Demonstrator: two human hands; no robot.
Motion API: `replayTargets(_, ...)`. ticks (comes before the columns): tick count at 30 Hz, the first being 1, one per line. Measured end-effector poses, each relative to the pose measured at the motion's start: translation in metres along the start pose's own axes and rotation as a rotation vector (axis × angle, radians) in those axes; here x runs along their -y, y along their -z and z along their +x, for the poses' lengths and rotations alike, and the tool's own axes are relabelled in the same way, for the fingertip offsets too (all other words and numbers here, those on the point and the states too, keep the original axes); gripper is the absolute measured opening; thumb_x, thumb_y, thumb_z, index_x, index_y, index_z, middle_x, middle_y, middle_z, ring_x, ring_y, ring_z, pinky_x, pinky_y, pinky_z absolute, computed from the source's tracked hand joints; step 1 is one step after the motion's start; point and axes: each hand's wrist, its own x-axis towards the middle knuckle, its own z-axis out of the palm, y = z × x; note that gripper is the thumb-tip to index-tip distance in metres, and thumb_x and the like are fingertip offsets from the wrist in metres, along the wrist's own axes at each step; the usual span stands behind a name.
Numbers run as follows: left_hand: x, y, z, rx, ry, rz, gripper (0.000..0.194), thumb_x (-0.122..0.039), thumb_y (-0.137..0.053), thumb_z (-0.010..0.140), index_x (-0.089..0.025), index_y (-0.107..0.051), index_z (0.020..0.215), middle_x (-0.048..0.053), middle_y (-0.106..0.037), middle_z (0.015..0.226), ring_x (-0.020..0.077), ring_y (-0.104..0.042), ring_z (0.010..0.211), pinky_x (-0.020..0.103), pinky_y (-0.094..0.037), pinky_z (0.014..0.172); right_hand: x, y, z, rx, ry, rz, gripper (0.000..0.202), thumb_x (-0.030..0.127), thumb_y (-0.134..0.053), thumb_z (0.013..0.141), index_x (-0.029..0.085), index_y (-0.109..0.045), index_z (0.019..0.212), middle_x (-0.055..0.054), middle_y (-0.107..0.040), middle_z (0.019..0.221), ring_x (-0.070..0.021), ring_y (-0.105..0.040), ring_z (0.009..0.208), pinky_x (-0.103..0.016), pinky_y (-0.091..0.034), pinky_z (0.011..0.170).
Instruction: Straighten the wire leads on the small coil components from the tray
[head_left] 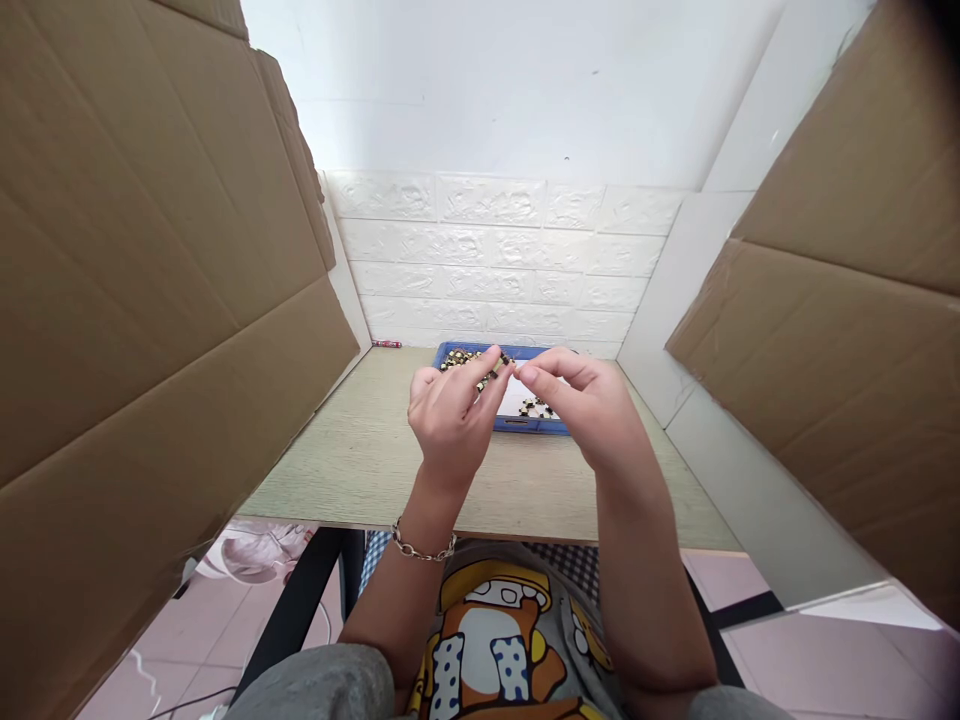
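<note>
Tray (pixel 540 426): blue, shallow, with a raised rim; partly hidden behind the two hands.
Left side of the tray: a heap of small pieces (pixel 454 360), gold-toned and dark, crowded together.
Right side of the tray: a looser cluster (pixel 535 408) of similar bits, lying on a white lining (pixel 511 400) (flat, as far as it shows).
Table (pixel 352 440): pale, fine-grained like wood, beneath the tray.
Brick panel (pixel 495 245): white, embossed with rough rectangular blocks, behind the tray.
Cardboard (pixel 150 200): brown, creased, ragged along its edge, left of the tray; a second sheet (pixel 847 340) stands right of it.
Bracelet (pixel 424 553): open chain links around the left wrist, nearer the person than the tray.
Held piece (pixel 505 360): tiny, dark and gold-toned, over the tray; its exact shape cannot be told.
Left hand (pixel 454 410): fingertips grasping the held piece.
Right hand (pixel 585 395): thumb and forefinger drawn together just beside that piece (whether they grip anything, I cannot tell).
</note>
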Motion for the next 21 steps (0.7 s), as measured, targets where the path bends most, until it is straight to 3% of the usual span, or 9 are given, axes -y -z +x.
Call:
replayTargets(3,0.0047,-0.0015,-0.0006,0.0,-0.102,0.059,0.022,-0.021,-0.067,0.072,-0.026,-0.067,0.094,-0.004,-0.053,0.052,0.0096,-0.045,0.051,0.024,-0.03,0.053,0.0013,0.0006,-0.0006,0.008,-0.021,-0.005,0.02,0.038,-0.063,0.072,0.019,-0.066,0.071,0.0,-0.061,0.073,-0.0123,-0.055,0.075,-0.027,-0.042,0.07)
replayTargets(9,0.0079,-0.0057,0.0035,-0.108,-0.318,0.122,0.022,-0.016,-0.071,0.068,-0.018,-0.065,0.088,-0.003,-0.063,0.057,0.0063,-0.042,0.045,0.023,-0.031,0.05,0.0027,0.0019,-0.0019,0.02,-0.055,-0.033,0.019,0.039,-0.063,0.073,0.02,-0.066,0.071,0.001,-0.061,0.073,-0.0118,-0.055,0.075,-0.026,-0.042,0.07)
replayTargets(21,0.0065,-0.0046,0.0032,-0.059,-0.309,0.083,0.026,-0.014,-0.072,0.065,-0.017,-0.064,0.09,-0.004,-0.064,0.06,0.0052,-0.043,0.045,0.024,-0.033,0.053,0.0015,0.0025,-0.0002,0.004,-0.006,-0.095,0.016,0.033,-0.061,0.074,0.019,-0.064,0.068,0.002,-0.058,0.069,-0.0104,-0.052,0.071,-0.026,-0.04,0.068)
